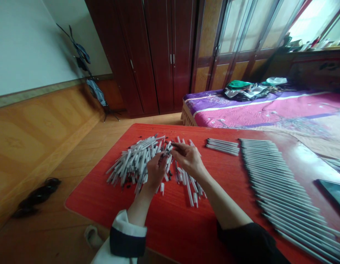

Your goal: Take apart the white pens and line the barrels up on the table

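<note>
My left hand (156,169) is closed, with a small whitish pen part (169,149) showing at its fingertips. My right hand (190,158) meets it there, thumb and index finger pinched together; what lies between them is too small to make out. Under and left of my left hand is a big loose pile of white pen tubes (131,163) mixed with dark bits. A smaller scatter of tubes and short clear pieces (188,185) lies below my right hand. To the right, several pens (222,146) lie together, and a long row of pens (285,190) is laid side by side.
The red table (104,205) carries all of this. A dark phone-like device (333,192) lies at its right edge. Behind stand a bed (241,110) with clothes and dark wardrobes (159,55). A coat rack (84,62) stands at left, and a black bundle (35,198) lies on the floor.
</note>
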{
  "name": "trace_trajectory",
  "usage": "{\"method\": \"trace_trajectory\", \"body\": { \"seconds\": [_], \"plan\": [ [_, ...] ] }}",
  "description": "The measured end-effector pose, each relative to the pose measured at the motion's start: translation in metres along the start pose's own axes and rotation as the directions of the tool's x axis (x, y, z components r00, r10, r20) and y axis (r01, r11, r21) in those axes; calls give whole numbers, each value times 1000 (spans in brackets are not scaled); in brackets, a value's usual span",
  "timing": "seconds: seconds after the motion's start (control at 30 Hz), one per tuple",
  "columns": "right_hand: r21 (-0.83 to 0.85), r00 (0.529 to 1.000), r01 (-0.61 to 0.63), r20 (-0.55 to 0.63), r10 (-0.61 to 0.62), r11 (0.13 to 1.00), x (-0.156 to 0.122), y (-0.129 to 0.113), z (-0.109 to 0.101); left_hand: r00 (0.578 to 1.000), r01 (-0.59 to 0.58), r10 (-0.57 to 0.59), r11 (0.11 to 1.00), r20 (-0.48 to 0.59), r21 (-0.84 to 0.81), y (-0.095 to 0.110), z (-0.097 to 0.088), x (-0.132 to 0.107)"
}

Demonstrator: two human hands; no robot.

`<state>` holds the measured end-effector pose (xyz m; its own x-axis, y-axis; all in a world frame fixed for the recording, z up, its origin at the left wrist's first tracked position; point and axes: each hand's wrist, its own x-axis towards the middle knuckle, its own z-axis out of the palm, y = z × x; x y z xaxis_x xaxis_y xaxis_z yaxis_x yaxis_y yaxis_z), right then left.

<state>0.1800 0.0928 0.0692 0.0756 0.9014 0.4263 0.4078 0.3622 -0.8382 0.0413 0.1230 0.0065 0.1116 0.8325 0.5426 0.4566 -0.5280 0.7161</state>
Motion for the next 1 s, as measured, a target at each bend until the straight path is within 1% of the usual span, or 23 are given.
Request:
{"method": "trace_trajectory", "body": {
  "seconds": [0.07,0.1,0.13,0.2,0.27,0.33,0.4,0.5,0.6,0.67,0.7,0.73,0.77,0.8,0.83,0.9,0.93,1.0],
  "plan": [
    [-127,999,-9,39,14,992,-4,4,5,997,67,-69,997,-47,-42,0,-1,1],
    [-225,996,-5,89,26,974,-7,7,8,993,88,-91,995,-69,-49,0,-2,2],
    [-335,988,9,151,44,942,-10,11,11,990,100,-104,994,-90,-47,0,-3,2],
    [-531,958,79,275,84,844,-19,20,17,985,111,-114,993,-127,-32,-1,-3,4],
    [-638,925,160,364,113,753,-27,30,23,984,110,-112,994,-141,-21,-1,-3,4],
    [-691,910,194,392,136,696,-34,38,26,985,104,-105,994,-138,-16,-2,-3,5],
    [-720,910,189,384,156,668,-38,45,28,987,89,-89,996,-131,-6,-2,-2,4],
    [-730,910,174,375,175,660,-42,50,31,989,69,-66,997,-130,17,-1,-2,3],
    [-715,916,149,360,177,683,-42,53,32,991,63,-59,997,-120,33,0,-2,3],
    [-659,938,93,310,157,746,-40,53,29,993,58,-55,998,-103,27,0,-3,3],
    [-594,952,43,269,148,803,-38,54,27,995,54,-51,998,-91,23,1,-3,3],
    [-490,964,-21,221,148,871,-36,54,24,996,49,-47,999,-77,20,1,-3,3],
    [-346,971,-99,172,166,933,-33,54,21,997,43,-42,999,-58,18,1,-2,3],
    [-173,970,-180,133,204,968,-30,53,18,999,37,-36,999,-37,13,1,-2,3],
    [3,962,-253,110,252,967,-27,53,15,1000,28,-28,1000,-13,4,1,-1,2],
    [285,935,-356,109,339,890,-23,52,10,999,7,-6,1000,38,-29,2,0,1],
    [380,921,-387,118,371,840,-22,51,8,998,-6,9,999,61,-50,3,0,1],
    [505,901,-422,141,410,753,-21,51,8,994,-33,42,996,99,-88,7,1,-1]
  ]
}}
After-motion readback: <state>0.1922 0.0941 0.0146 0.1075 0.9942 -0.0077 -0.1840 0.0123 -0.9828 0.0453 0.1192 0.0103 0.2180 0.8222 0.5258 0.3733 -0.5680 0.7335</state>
